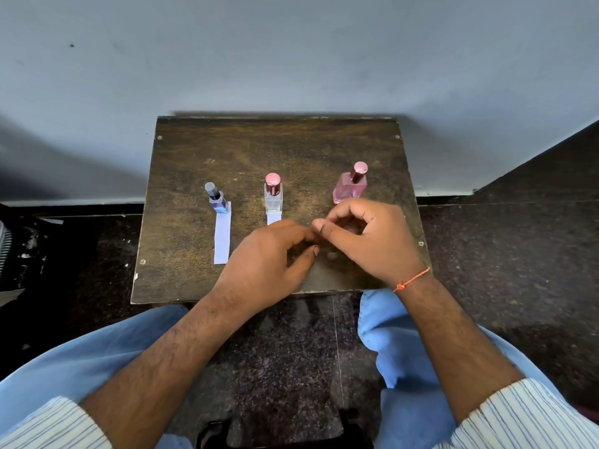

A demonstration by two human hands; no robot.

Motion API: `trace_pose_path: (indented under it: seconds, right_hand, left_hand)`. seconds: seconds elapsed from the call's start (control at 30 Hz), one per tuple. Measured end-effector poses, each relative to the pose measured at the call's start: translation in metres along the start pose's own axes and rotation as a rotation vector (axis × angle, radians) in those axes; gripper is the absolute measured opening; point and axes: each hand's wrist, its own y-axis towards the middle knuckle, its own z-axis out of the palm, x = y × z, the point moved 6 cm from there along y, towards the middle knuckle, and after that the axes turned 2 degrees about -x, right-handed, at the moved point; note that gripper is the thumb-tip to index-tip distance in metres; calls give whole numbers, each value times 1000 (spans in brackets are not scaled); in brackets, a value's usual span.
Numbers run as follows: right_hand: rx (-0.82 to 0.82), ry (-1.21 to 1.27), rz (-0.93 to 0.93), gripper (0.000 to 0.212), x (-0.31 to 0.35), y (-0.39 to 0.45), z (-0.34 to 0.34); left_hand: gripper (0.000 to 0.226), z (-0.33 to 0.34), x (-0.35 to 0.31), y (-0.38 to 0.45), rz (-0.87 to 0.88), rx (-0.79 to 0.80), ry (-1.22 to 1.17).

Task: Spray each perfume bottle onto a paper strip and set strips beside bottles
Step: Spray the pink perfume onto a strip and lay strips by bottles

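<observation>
Now the fingers of both hands meet over the front middle of the table (181, 150). The right hand (366, 238) has fingers curled with thumb against the left fingertips; the left hand (269, 254) has fingers bent down, tips together near the right thumb. If they pinch a strip I cannot tell, nothing white shows btw them.

Blue bottle (217, 199) stands at left with its paper strip (222, 238) touching its base and running toward the person. Clear bottle (273, 194) in the middle has a second strip (274, 219), mostly hidden under the left hand. Pink bottle (351, 186) at right, just behind the right hand; no strip seen beside it.

Judgement: the pink one is prob. left to do. Hold the strip by one end, spray away from the other strips, lay it straight at the base w/o knocking the bottle
</observation>
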Motion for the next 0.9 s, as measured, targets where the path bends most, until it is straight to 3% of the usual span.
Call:
trace_pose_path:
  seconds: [0.1, 0.2, 0.43, 0.57, 0.9]
  right_hand:
    - [-278, -70, -56, 44, 2, -1, -24]
    - [-414, -123, -55, 44, -5, 2, -33]
    - [-248, -115, 22, 72, -18, 9, -20]
    - [-156, -103, 47, 66, -13, 9, -13]
    - [-204, 62, 95, 40, -14, 13, -8]
  left_hand:
    - [17, -1, -5, 3, -38, -57, -48]
    - [15, 0, -10, 4, -58, -84, -92]
    - [16, -1, -14, 7, -67, -65, -175]
    - [17, -2, -13, 7, -52, -62, -184]
    - [18, -17, -10, 3, 19, -134, -235]
